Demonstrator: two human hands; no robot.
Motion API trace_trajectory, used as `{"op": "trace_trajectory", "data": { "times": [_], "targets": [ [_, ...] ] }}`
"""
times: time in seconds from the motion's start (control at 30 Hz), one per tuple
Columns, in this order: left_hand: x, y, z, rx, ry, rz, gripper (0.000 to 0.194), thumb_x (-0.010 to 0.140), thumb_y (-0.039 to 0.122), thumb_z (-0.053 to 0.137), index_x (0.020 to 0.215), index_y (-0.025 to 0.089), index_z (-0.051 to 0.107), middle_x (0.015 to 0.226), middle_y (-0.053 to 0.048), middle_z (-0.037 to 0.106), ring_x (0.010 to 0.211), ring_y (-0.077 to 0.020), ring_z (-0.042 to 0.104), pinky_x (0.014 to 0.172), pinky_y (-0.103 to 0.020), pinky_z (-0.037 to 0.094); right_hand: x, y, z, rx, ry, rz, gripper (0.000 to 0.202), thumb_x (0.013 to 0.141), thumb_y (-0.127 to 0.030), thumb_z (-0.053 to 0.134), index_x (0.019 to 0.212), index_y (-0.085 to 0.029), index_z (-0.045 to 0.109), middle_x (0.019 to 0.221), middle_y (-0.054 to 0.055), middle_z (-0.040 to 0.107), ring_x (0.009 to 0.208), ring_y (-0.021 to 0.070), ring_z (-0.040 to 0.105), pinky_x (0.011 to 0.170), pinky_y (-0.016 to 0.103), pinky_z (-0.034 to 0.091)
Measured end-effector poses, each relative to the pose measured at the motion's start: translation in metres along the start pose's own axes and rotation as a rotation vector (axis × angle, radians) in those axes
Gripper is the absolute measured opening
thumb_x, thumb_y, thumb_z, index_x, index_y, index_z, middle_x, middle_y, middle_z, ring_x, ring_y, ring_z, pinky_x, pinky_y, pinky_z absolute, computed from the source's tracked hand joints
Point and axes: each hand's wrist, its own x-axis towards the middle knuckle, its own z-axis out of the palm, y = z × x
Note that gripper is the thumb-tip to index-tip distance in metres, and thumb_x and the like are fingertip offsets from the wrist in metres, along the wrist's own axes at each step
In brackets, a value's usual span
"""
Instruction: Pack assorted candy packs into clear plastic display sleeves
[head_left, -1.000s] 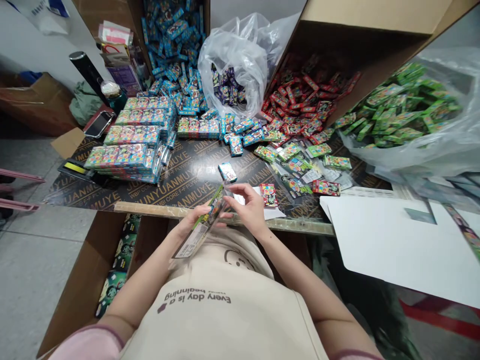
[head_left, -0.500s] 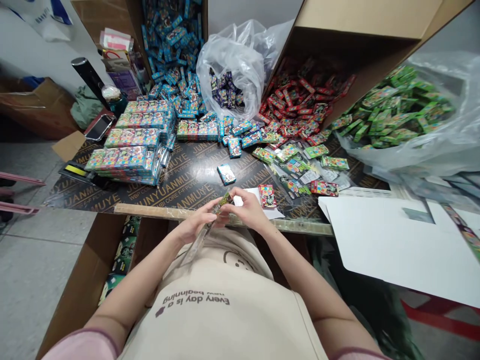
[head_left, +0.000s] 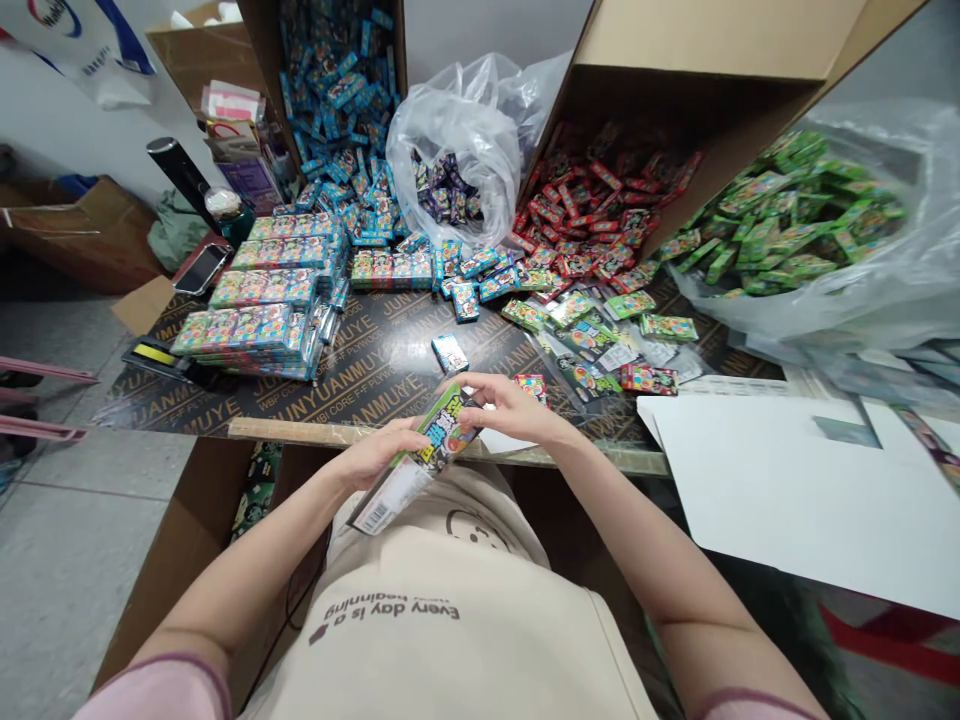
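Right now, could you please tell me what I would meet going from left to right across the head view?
Brown cardboard carton, stacked rows of multicoloured printed boxes, bare left hand, bare right hand, small red printed box, heap of green printed boxes.

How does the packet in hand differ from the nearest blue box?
The barcoded packet is longer than the blue box. The left hand and right hand hold the packet; the box lies on the tabletop. The packet shows green and black, the box blue and white. Both are printed.
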Motion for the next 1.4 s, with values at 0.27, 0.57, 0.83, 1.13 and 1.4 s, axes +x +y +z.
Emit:
{"op": "trace_trajectory", "data": {
  "times": [0.27,0.57,0.83,1.13,1.4],
  "targets": [
    [0.005,0.017,0.001,-0.001,0.311,0.189,0.036,0.061,0.036,0.076,0.087,0.012,0.069,0.071,-0.002,0.069,0.059,-0.0122,0.055,0.057,-0.022,0.041,0.000,0.030,0.007,0.053,0.847,-0.050,0.034,0.073,-0.044,0.074,0.098,-0.023,0.066,0.099,0.005,0.067,0.090,0.0193,0.062,0.083,0.035,0.051],
    [0.009,0.011,-0.004,0.575,0.411,0.395,0.041,0.077,0.048,0.063,0.057,0.015,0.052,0.054,0.003,0.046,0.055,-0.0090,0.039,0.054,-0.022,0.031,0.006,0.031,0.036,0.315,0.356,0.038,0.038,0.068,-0.050,0.077,0.090,-0.020,0.068,0.087,0.002,0.071,0.084,0.0189,0.065,0.083,0.035,0.052],
    [0.016,0.019,-0.008,0.677,0.665,0.540,0.052,0.079,0.050,0.062,0.049,0.019,0.033,0.048,0.006,0.029,0.048,-0.0068,0.026,0.047,-0.024,0.022,0.009,0.023,0.040,0.373,0.227,0.082,0.045,0.070,-0.048,0.076,0.105,-0.023,0.062,0.092,0.001,0.070,0.081,0.0169,0.065,0.076,0.031,0.056],
    [0.038,0.010,-0.035,0.501,0.400,0.506,0.035,0.074,0.046,0.071,0.086,0.014,0.064,0.074,0.000,0.063,0.065,-0.0123,0.053,0.064,-0.024,0.043,0.003,0.049,0.032,0.246,0.256,0.205,0.046,0.067,-0.044,0.078,0.101,-0.020,0.060,0.088,0.002,0.069,0.078,0.0198,0.067,0.068,0.034,0.058],
    [0.062,0.000,-0.038,0.443,0.273,0.496,0.040,0.074,0.046,0.071,0.099,0.014,0.065,0.087,-0.005,0.068,0.081,-0.0183,0.060,0.078,-0.029,0.047,0.051,0.019,0.006,0.318,0.627,0.026,0.079,0.078,-0.086,0.027,0.118,-0.025,0.055,0.096,0.006,0.071,0.089,0.0210,0.068,0.073,0.033,0.053]
  ]
}}
